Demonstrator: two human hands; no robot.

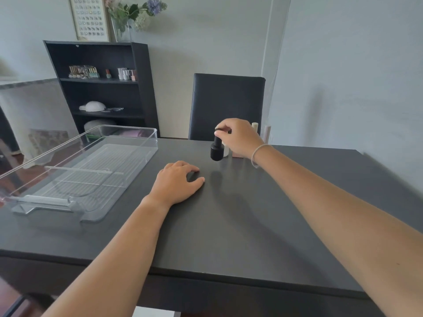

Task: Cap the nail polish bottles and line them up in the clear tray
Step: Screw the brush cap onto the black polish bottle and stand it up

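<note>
Right hand: the right hand (238, 137) pinches the cap of a black bottle (217, 148) with fingertips and thumb, holding it upright, lifted a little above the table; a thin band is around the wrist.
Black bottle: its cap is on, and its shadow lies on the table below it.
Left hand: the left hand (177, 183) rests palm down on the table, fingers relaxed, holding nothing, near the black bottle but apart from it.
Other bottles: a few pale bottles (255, 128) stand behind the right hand at the far edge, mostly hidden; whether they have caps I cannot tell.
Tray: the clear tray (128, 133) lies on the left part of the table, with no bottle inside.
Table: a dark table (229, 225).
Background: a black chair (226, 99) stands behind the table and a dark shelf (142, 83) by the wall.
</note>
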